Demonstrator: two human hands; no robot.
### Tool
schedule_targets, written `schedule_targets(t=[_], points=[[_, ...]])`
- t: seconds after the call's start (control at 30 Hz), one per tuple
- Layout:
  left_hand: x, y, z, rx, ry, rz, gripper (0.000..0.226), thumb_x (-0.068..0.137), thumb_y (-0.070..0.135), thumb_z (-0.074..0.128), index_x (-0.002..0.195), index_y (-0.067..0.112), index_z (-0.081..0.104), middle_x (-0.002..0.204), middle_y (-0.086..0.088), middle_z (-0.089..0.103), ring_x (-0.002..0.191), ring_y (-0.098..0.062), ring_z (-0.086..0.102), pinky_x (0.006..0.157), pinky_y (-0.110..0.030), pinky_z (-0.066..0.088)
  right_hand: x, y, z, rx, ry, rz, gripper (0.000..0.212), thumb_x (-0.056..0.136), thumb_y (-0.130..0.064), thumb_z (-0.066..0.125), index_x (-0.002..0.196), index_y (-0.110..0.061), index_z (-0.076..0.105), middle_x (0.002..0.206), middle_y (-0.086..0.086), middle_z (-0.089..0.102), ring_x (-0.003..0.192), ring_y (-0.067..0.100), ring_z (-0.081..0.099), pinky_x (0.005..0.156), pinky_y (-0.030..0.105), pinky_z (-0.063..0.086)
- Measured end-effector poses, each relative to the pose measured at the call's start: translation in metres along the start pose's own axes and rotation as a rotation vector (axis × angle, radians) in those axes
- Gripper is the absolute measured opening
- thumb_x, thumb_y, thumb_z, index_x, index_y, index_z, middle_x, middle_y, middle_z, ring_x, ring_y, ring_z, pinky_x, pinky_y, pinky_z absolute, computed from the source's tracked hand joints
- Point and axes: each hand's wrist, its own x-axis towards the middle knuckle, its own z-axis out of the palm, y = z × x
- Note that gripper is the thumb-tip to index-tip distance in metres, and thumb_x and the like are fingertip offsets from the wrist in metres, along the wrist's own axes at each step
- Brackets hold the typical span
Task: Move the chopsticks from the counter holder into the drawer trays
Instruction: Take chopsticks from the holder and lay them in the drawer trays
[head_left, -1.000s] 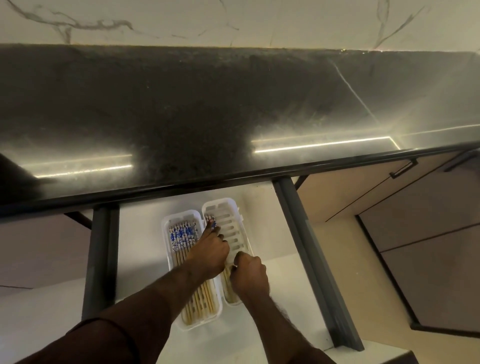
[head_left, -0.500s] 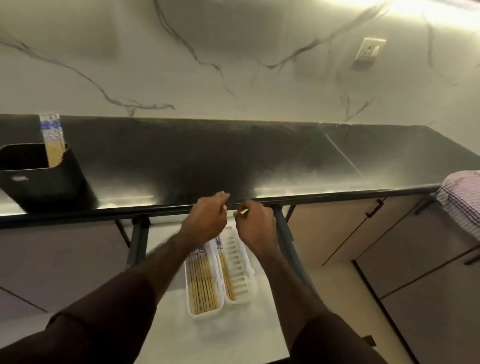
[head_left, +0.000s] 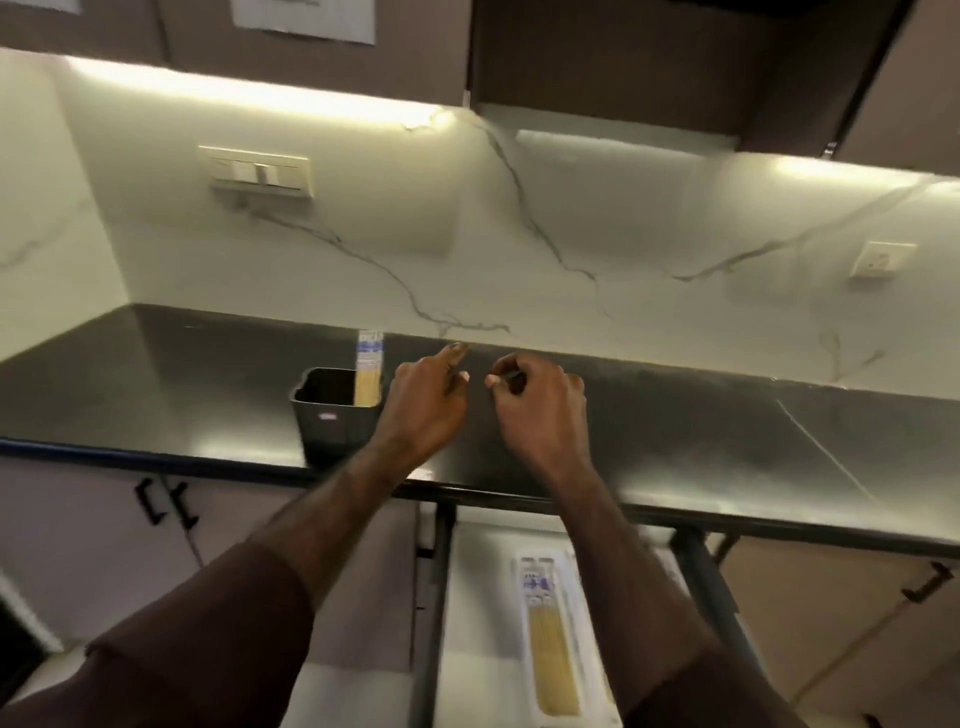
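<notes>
Chopsticks (head_left: 368, 371) first: a tight bundle of pale wooden sticks with blue-and-white patterned tops, standing upright in the right corner of the black holder (head_left: 332, 415), a little left of centre frame. The holder sits on the dark glossy counter (head_left: 727, 431), close to its front edge. Down at the bottom of the frame, more of the same sticks (head_left: 551, 654) lie lengthwise in a white tray (head_left: 587, 623) inside the open drawer (head_left: 478, 597), patterned ends pointing toward the counter. The picture is blurred here, so how many sticks lie there is beyond telling.

Now the hands. The left hand (head_left: 423, 402) hovers over the counter just right of the holder, index finger stretched forward, the other fingers loosely curled, nothing in its grasp. The right hand (head_left: 540, 405) hangs beside it, near but apart, fingers curled inward with thumb against fingertips; something thin and dark may sit in that pinch, but it is too blurred to call. Neither hand touches the holder or the sticks.

Compared with half a second ago, both hands have risen from the counter's front lip, above the drawer, to well over the counter surface. The view has swung upward, and the holder, then at the far left edge, now stands next to the left hand. The wall switches (head_left: 260, 171) and upper cabinets (head_left: 623, 62) have come into view.
</notes>
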Motion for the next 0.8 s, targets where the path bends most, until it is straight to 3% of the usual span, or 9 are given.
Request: schedule_targets(t=[0.1, 0.2, 0.27, 0.33, 0.47, 0.63, 0.8], points=[[0.006, -0.051, -0.050, -0.002, 0.024, -0.041, 0.039, 0.092, 0.011, 0.053, 0.131, 0.013, 0.058, 0.115, -0.011, 0.070, 0.099, -0.022, 0.068, 0.088, -0.016, 0.046, 0.010, -0.045, 0.049, 0.019, -0.037, -0.028, 0.009, 0.088, -0.029, 0.065, 0.094, -0.024, 0.070, 0.089, -0.009, 0.074, 0.080, 0.007, 0.066, 0.073, 0.011, 0.033], [0.012, -0.101, -0.090, -0.025, -0.039, -0.119, 0.041, 0.092, 0.013, 0.051, 0.133, 0.016, 0.055, 0.121, -0.011, 0.068, 0.108, -0.024, 0.066, 0.095, -0.032, 0.051, 0.020, -0.083, 0.097, 0.051, -0.044, -0.046, 0.006, 0.088, -0.027, 0.067, 0.092, -0.024, 0.070, 0.084, -0.010, 0.072, 0.059, -0.009, 0.052, 0.061, -0.008, 0.031], [0.016, -0.132, -0.114, -0.016, -0.064, -0.118, 0.042, 0.091, 0.011, 0.051, 0.133, 0.014, 0.055, 0.118, -0.010, 0.069, 0.101, -0.016, 0.067, 0.089, -0.020, 0.052, 0.025, -0.106, 0.132, 0.066, -0.050, -0.044, 0.009, 0.088, -0.027, 0.068, 0.095, -0.022, 0.071, 0.085, -0.009, 0.073, 0.058, -0.010, 0.051, 0.052, -0.003, 0.034], [0.021, -0.157, -0.128, -0.020, -0.073, -0.122, 0.041, 0.092, 0.011, 0.051, 0.133, 0.013, 0.054, 0.118, -0.011, 0.069, 0.097, -0.009, 0.065, 0.080, -0.005, 0.046, 0.028, -0.120, 0.160, 0.069, -0.081, -0.033, 0.012, 0.088, -0.027, 0.067, 0.099, -0.022, 0.070, 0.089, -0.007, 0.074, 0.066, -0.003, 0.058, 0.056, 0.000, 0.033], [0.042, -0.200, -0.135, -0.039, -0.128, -0.193, 0.043, 0.093, 0.011, 0.051, 0.136, 0.013, 0.052, 0.125, -0.013, 0.065, 0.113, -0.019, 0.063, 0.098, -0.028, 0.048, 0.041, -0.133, 0.208, 0.078, -0.127, -0.009, 0.014, 0.089, -0.025, 0.067, 0.103, -0.019, 0.069, 0.093, -0.002, 0.073, 0.074, 0.002, 0.060, 0.067, 0.007, 0.042], [0.067, -0.240, -0.110, -0.071, -0.196, -0.205, 0.044, 0.093, 0.010, 0.051, 0.136, 0.011, 0.050, 0.125, -0.015, 0.065, 0.110, -0.021, 0.064, 0.097, -0.034, 0.051, 0.067, -0.119, 0.252, 0.056, -0.131, 0.044, 0.012, 0.090, -0.025, 0.067, 0.100, -0.021, 0.069, 0.091, -0.002, 0.072, 0.076, 0.004, 0.063, 0.071, 0.012, 0.047], [0.112, -0.285, -0.072, -0.085, -0.226, -0.219, 0.042, 0.094, 0.013, 0.052, 0.136, 0.015, 0.052, 0.130, -0.010, 0.062, 0.106, -0.013, 0.063, 0.083, -0.015, 0.047, 0.103, -0.083, 0.296, 0.023, -0.099, 0.152, 0.013, 0.089, -0.027, 0.066, 0.100, -0.022, 0.070, 0.089, -0.004, 0.072, 0.069, -0.001, 0.057, 0.057, 0.004, 0.034]])
